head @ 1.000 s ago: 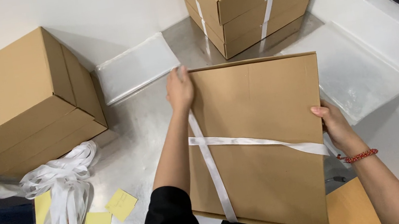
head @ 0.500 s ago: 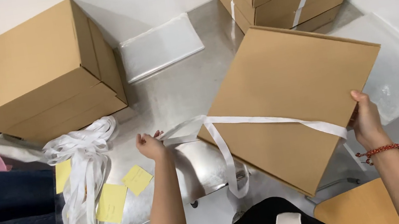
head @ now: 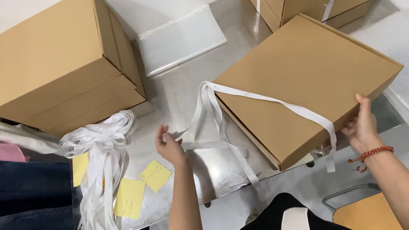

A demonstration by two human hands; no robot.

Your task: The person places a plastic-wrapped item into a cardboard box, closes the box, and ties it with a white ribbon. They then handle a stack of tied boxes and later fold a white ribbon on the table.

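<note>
**Box turned, ribbon drawn out left**

Box [head: 309, 84] sits right of centre on the steel table [head: 179, 94], tilted, its corner further round than half a second ago. Right hand [head: 362, 125] grips its lower right edge, thumb on top. Left hand [head: 168, 145], lower centre, has moved rightward; fingers pinch the white ribbon [head: 274, 103] end, which now loops off the box's left corner. Ribbon pile [head: 101, 169] and yellow notes [head: 142, 185] lie at lower left; stacked boxes [head: 59, 61] upper left.
</note>
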